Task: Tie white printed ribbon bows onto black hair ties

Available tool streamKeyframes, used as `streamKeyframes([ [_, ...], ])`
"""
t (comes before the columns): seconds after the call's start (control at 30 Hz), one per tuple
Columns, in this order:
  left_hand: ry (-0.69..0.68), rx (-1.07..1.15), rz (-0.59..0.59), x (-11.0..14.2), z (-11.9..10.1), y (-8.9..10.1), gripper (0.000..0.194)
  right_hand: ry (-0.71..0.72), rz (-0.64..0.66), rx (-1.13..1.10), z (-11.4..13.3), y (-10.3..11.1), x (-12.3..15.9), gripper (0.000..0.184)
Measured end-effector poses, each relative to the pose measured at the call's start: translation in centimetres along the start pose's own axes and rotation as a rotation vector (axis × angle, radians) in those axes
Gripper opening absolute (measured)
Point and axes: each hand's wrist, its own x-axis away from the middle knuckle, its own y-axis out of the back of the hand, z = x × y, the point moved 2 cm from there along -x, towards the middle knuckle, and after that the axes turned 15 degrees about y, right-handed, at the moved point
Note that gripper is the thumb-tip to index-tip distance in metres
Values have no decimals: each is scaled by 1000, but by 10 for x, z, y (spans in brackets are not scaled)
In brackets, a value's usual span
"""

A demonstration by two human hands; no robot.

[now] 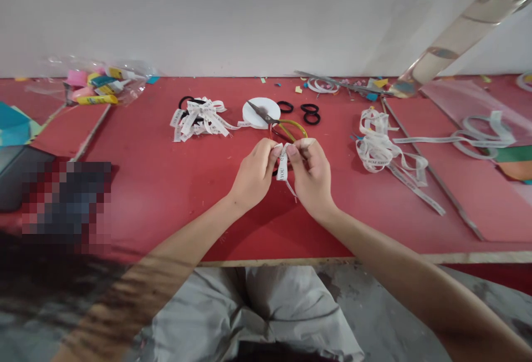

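Both my hands meet over the middle of the red table, pinching a white printed ribbon [282, 169] between thumbs and fingers. My left hand [255, 172] grips its left side and my right hand [311, 174] its right side. The ribbon hangs down in a loop, with a thin tail below. A bit of a black hair tie [275, 171] shows behind the ribbon; whether it is tied in, I cannot tell. Just beyond my fingers, scissors with yellow and red handles [292, 123] lie partly on a white round ribbon spool [266, 108].
Black hair ties [310, 113] lie right of the spool. A heap of printed ribbon bows [203, 118] sits to the left, loose ribbon [374, 148] to the right. Glue tubes in a plastic bag [102, 86] are at back left. A clear bottle [457, 35] leans at back right.
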Motion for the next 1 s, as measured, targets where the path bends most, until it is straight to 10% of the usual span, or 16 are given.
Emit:
streamKeyframes([
  [1.0, -22, 152, 30, 2, -6, -2, 23, -102, -62, -68, -3, -1, 2, 29],
])
